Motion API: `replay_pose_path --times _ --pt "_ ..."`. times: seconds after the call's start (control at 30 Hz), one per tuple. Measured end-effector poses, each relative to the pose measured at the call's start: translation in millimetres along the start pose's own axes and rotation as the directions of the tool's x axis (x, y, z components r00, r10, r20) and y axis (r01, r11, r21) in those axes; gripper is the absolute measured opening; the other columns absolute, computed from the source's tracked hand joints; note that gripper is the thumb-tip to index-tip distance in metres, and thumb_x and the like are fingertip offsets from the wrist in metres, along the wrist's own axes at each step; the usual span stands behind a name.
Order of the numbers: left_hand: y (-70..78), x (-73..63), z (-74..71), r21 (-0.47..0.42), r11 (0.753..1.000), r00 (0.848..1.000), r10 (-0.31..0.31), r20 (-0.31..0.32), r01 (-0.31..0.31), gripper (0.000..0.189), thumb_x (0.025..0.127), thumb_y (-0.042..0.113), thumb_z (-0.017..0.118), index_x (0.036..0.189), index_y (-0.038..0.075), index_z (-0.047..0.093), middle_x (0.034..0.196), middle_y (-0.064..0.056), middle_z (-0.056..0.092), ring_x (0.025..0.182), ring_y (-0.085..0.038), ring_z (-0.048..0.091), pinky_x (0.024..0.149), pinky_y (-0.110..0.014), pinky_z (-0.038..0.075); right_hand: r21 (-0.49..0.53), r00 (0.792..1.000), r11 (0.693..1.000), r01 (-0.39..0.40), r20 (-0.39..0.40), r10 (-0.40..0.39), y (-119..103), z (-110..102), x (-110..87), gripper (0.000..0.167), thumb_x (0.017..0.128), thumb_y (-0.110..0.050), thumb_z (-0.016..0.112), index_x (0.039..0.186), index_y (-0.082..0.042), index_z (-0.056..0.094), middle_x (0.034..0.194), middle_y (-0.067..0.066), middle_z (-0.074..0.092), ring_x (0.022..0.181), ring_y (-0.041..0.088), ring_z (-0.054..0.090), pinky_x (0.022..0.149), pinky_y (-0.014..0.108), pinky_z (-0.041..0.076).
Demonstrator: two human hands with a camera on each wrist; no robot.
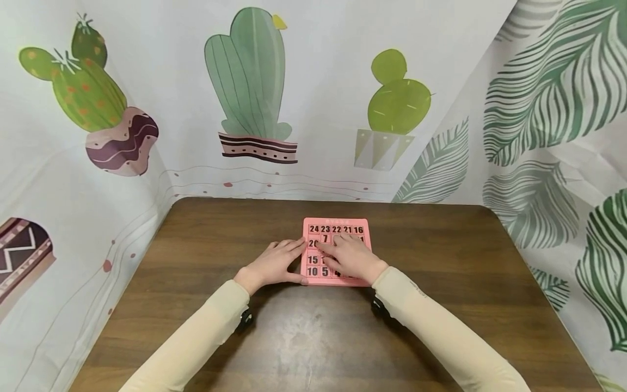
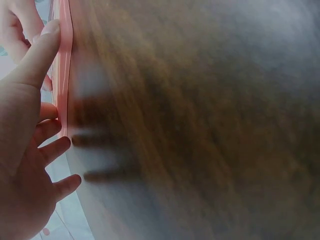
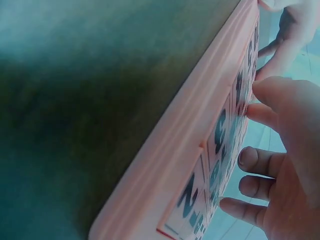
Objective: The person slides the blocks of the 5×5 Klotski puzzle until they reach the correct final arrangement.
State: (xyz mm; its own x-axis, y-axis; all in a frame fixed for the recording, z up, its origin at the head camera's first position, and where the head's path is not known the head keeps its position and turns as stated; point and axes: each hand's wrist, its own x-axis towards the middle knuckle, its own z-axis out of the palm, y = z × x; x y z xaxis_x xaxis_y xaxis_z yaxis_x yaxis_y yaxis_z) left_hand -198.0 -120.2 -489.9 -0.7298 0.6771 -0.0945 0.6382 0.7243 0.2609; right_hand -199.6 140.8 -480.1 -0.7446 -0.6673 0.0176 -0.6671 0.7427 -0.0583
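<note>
A pink number slide puzzle (image 1: 338,282) with black numerals on its tiles lies flat on the wooden table. At its left edge is my left hand (image 1: 274,265), fingertips by the upper side and thumb touching the lower left corner. In the left wrist view the thumb (image 2: 46,47) lies against the pink side and the other fingers are spread. Over the tiles reaches my right hand (image 1: 354,257), a fingertip on the row beside 20. Its palm hides several middle and right tiles. The right wrist view shows the right fingers (image 3: 262,162) extended across the puzzle face.
The brown wooden table (image 1: 220,348) extends around the puzzle on all sides. Behind it hangs a white cloth backdrop (image 1: 323,109) printed with cacti and leaves. Dark wrist devices (image 1: 245,320) show under the cream sleeves (image 1: 196,335).
</note>
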Motion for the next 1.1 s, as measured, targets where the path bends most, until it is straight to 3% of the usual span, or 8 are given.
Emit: replay_pose_path --times 0.17,0.5,0.6,0.8,1.1 --pt "0.4 -1.1 -1.0 0.002 1.0 1.0 -0.004 0.003 0.004 0.103 0.088 0.07 0.069 0.163 0.008 0.034 0.169 -0.011 0.031 0.151 -0.033 0.035 0.117 -0.06 0.03 0.012 1.0 1.0 -0.016 0.01 0.016 3 0 6.6 0.047 0.108 -0.039 0.054 0.151 -0.021 0.058 0.131 0.02 0.066 0.133 0.047 0.055 0.113 0.061 0.039" --pt "-0.4 -1.2 -0.9 -0.007 1.0 1.0 -0.007 -0.001 0.007 0.104 0.087 0.069 0.07 0.163 0.008 0.034 0.169 -0.011 0.032 0.152 -0.033 0.035 0.117 -0.06 0.03 0.032 0.997 0.998 -0.058 0.049 0.056 7 0 11.1 0.049 0.108 -0.039 0.053 0.155 -0.023 0.053 0.141 0.022 0.062 0.137 0.04 0.053 0.116 0.059 0.037" --pt "-1.2 -1.4 -0.2 -0.006 1.0 1.0 -0.003 -0.004 0.003 0.104 0.088 0.069 0.07 0.163 0.008 0.035 0.169 -0.011 0.032 0.151 -0.034 0.035 0.117 -0.06 0.03 0.031 0.998 0.998 -0.047 0.03 0.046 4 0 7.8 0.049 0.108 -0.039 0.054 0.154 -0.022 0.055 0.137 0.021 0.064 0.136 0.042 0.053 0.115 0.059 0.037" --pt "-1.1 -1.3 -0.8 -0.011 1.0 1.0 0.001 -0.004 -0.001 0.104 0.087 0.07 0.07 0.163 0.007 0.035 0.169 -0.012 0.032 0.151 -0.034 0.035 0.117 -0.06 0.03 -0.013 0.999 0.999 0.03 -0.03 -0.031 -7 -4 -8.8 0.043 0.104 -0.037 0.06 0.145 -0.024 0.065 0.115 0.013 0.068 0.119 0.037 0.061 0.106 0.058 0.046" --pt "0.6 -0.9 -2.4 -0.014 1.0 1.0 0.002 -0.008 -0.002 0.102 0.088 0.067 0.071 0.163 0.006 0.035 0.168 -0.013 0.033 0.151 -0.034 0.035 0.117 -0.06 0.03 -0.047 0.991 0.993 0.11 -0.071 -0.113 -21 -2 -28.5 0.042 0.104 -0.038 0.061 0.144 -0.025 0.066 0.106 0.009 0.068 0.111 0.033 0.061 0.099 0.057 0.049"
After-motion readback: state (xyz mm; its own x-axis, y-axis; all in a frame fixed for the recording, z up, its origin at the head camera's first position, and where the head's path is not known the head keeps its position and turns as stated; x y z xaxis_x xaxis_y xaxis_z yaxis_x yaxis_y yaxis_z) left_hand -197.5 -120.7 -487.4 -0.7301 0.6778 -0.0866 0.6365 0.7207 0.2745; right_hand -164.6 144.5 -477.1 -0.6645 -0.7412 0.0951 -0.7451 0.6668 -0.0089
